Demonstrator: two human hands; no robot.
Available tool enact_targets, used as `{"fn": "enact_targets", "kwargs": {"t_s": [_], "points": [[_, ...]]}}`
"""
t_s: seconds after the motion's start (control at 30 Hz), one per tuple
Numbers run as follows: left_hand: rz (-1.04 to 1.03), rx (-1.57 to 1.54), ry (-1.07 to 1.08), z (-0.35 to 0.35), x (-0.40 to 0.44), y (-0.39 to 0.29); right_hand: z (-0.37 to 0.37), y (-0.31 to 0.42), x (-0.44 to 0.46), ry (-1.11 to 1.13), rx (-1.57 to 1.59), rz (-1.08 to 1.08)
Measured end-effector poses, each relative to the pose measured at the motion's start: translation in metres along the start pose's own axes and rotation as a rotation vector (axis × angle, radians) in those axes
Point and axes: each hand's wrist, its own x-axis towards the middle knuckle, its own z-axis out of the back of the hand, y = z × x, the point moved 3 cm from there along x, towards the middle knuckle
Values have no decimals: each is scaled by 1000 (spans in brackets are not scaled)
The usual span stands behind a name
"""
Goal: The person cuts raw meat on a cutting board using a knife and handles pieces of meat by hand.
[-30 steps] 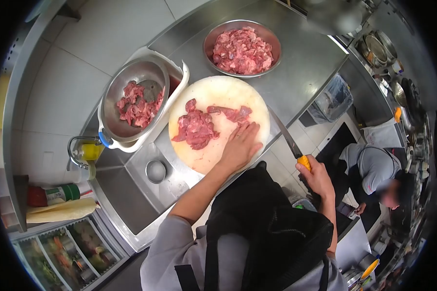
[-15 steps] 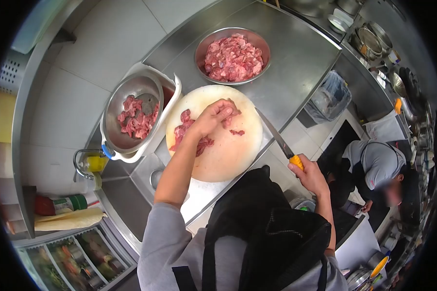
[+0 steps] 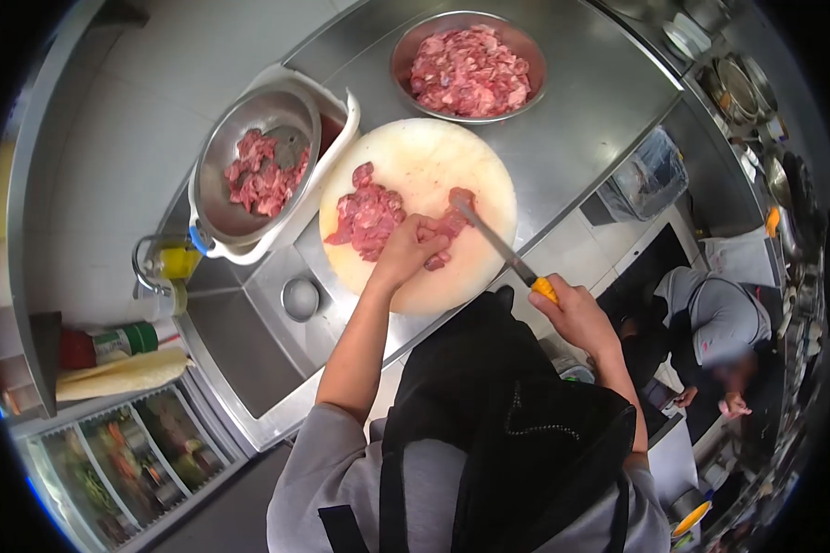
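My right hand point(image 3: 576, 318) is closed round the yellow handle of a knife point(image 3: 501, 246). Its blade reaches over the right side of a round white cutting board point(image 3: 424, 147), the tip at a strip of raw meat point(image 3: 456, 212). Pressed against the near end of that strip are the fingers of my left hand point(image 3: 408, 251), bent and pinching it; the fingertips are partly hidden. A pile of raw meat pieces point(image 3: 369, 218) lies on the board just left of this hand.
Beyond the board stands a metal bowl point(image 3: 400, 78) heaped with cut meat. Left of it, another metal bowl point(image 3: 214, 175) with meat rests tilted on a white tub point(image 3: 341, 146). A sink point(image 3: 249, 355) is nearby. A co-worker point(image 3: 710, 318) bends at the right.
The knife has swung in from beside the board to the meat strip. My left hand has lowered the meat onto the board and shifted nearer me. The view has shifted too.
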Motion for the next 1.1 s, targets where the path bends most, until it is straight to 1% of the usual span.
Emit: {"fn": "enact_targets", "kwargs": {"t_s": [0.07, 0.1, 0.17, 0.2, 0.27, 0.3, 0.37, 0.4, 0.5, 0.57, 0.6, 0.67, 0.7, 0.73, 0.77, 0.8, 0.87, 1.0, 1.1], "points": [[64, -2, -70, 1, -8, 4, -10, 8, 10, 51, -306, -12], [67, -20, -73, 3, -11, 9, -9, 13, 12, 62, -322, -13], [-1, 152, -122, 11, -16, 20, -4, 23, 15, 68, -439, -71], [0, 134, -123, 12, -17, 27, -5, 26, 15, 75, -456, -73], [-63, -43, -167, 15, -21, 40, -6, 31, 14, 49, -448, -71], [-66, -58, -168, 15, -25, 38, -7, 32, 13, 51, -463, -71], [-98, -10, -169, 15, -34, 31, -9, 30, 11, -58, -392, -90], [-102, -19, -171, 15, -36, 33, -8, 35, 9, -58, -401, -87], [-112, 37, -180, 17, -38, 39, -9, 49, -3, -116, -390, -72], [-284, 348, -313, 19, -34, 45, -18, 58, -10, -60, -421, 9], [-289, 346, -305, 19, -31, 48, -22, 60, -13, -66, -423, 2], [-253, 391, -297, 21, -26, 55, -37, 60, -15, 57, -521, 31], [-255, 394, -291, 22, -29, 49, -40, 58, -15, 35, -583, 22], [-186, 353, -243, 22, -35, 39, -42, 54, -13, 33, -581, 17], [-116, 313, -194, 21, -38, 35, -41, 48, -10, -23, -613, -6], [-116, 314, -189, 21, -38, 35, -38, 46, -8, -79, -645, -30], [-76, 185, -141, 20, -37, 36, -35, 49, -9, -99, -624, -54], [-84, 132, -105, 20, -33, 39, -35, 61, -19, -115, -550, -52], [-46, 115, -72, 16, -34, 40, -41, 62, -26, -118, -481, -21]]}}
